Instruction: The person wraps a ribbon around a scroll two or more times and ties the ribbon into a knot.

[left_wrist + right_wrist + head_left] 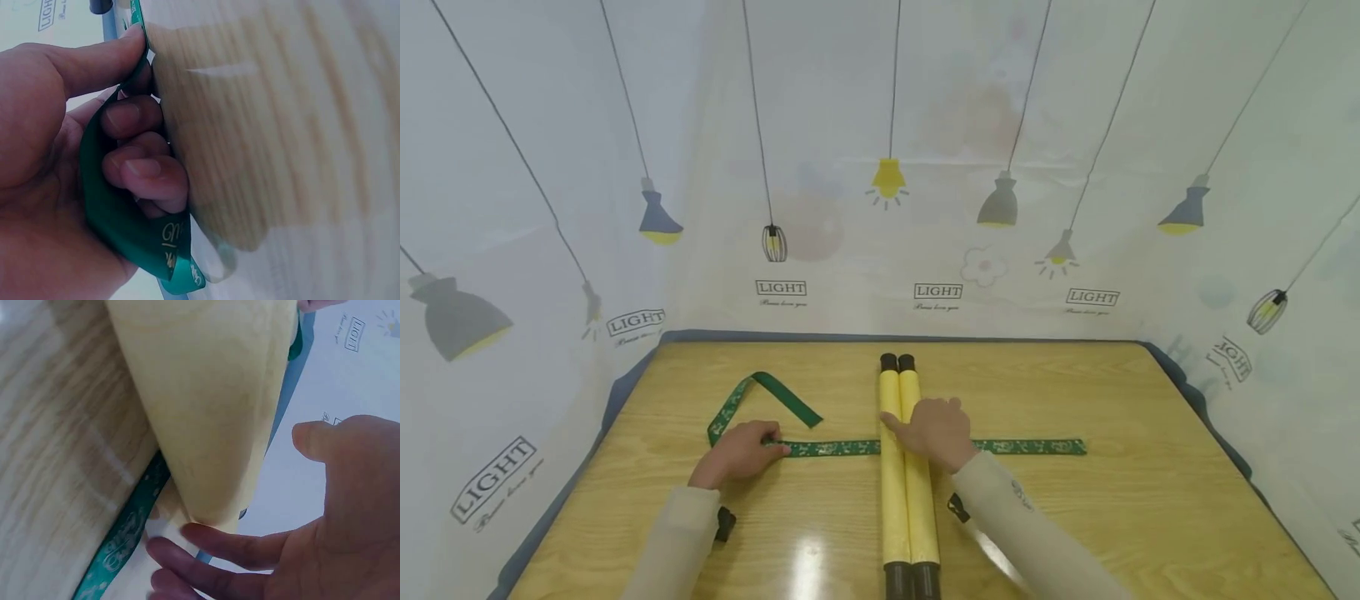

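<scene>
Two yellow tubes (892, 500) with dark end caps lie side by side on the table. A green ribbon (835, 448) printed with pale lettering passes crosswise beneath them. My left hand (741, 454) pinches it between thumb and fingers to the left of the tubes; in the left wrist view, the slack ribbon (103, 194) runs across the palm behind curled fingers. Over the tubes is my right hand (936, 429), thumb stretched across them. The right wrist view shows its fingers (244, 547) loosely bent beside the tubes (200, 394), gripping nothing.
The wood-grain table (820, 517) has a dark blue border along its back and sides. Beyond the left hand, the ribbon bends back in a loose loop. A pale wall (850, 108) printed with hanging lamps surrounds the table on three sides.
</scene>
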The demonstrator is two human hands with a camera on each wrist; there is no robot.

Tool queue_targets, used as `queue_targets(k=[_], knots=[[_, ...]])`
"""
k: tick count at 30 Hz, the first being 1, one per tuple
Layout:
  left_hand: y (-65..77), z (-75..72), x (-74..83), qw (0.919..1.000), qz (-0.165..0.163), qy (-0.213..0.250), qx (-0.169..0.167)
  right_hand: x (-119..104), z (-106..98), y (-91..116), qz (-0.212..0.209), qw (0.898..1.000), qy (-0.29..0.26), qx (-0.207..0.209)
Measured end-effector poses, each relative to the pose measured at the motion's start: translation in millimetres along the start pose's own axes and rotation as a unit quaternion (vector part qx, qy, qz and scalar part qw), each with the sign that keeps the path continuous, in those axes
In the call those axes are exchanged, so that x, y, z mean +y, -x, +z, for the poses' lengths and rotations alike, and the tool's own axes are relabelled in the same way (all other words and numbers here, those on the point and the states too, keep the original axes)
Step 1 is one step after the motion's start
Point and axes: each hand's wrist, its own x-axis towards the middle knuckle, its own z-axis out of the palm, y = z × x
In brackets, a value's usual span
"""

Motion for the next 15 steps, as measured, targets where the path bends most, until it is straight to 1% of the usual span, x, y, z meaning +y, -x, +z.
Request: queue_targets(k=[2, 5, 10, 15], knots=[[-0.9, 0.6, -0.6, 1.0000, 0.001, -0.001, 0.000, 9.1, -1.2, 1.5, -0.021, 0.999, -0.017, 0.020], [-1.7, 1.1, -1.1, 1.0000, -0.001, 0.001, 0.000, 24.2, -3.1, 2.1, -0.051, 0.997, -0.048, 0.021], [-1.9, 2.1, -1.8, 1.0000, -0.002, 0.006, 0.000, 54.9, -8.5, -1.1, -0.112, 0.990, -0.088, -0.003], [-2.1, 3.2, -2.8, 0.9999, 0.005, 0.007, 0.006, 87.5, -10.1, -2.7, -0.158, 0.981, -0.113, -0.021]])
